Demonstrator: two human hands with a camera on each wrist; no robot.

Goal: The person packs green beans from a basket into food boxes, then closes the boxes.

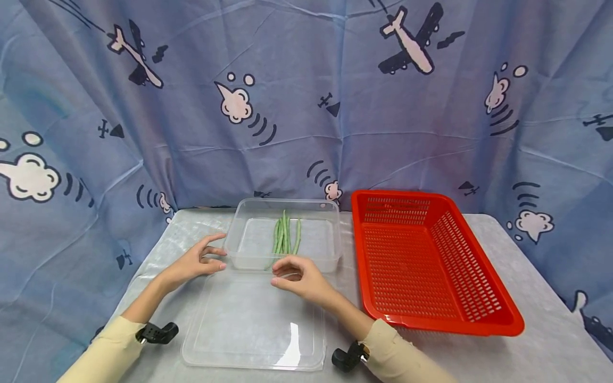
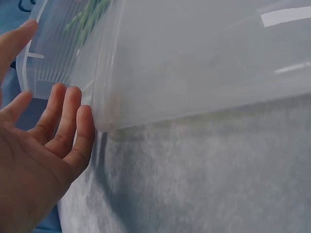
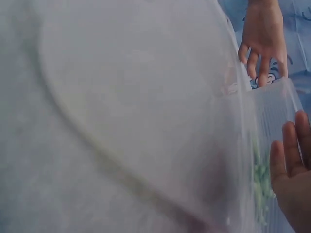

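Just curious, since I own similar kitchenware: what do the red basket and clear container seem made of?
The red basket looks like glossy molded plastic, with regular slots and a shine on its near rim. The clear container is probably smooth, slightly cloudy plastic: the green beans show through its wall.

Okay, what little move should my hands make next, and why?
Probably have your right hand take the clear lid: it lies just in front of the uncovered box, green beans lie inside, the red basket shows none, and that hand looks free.
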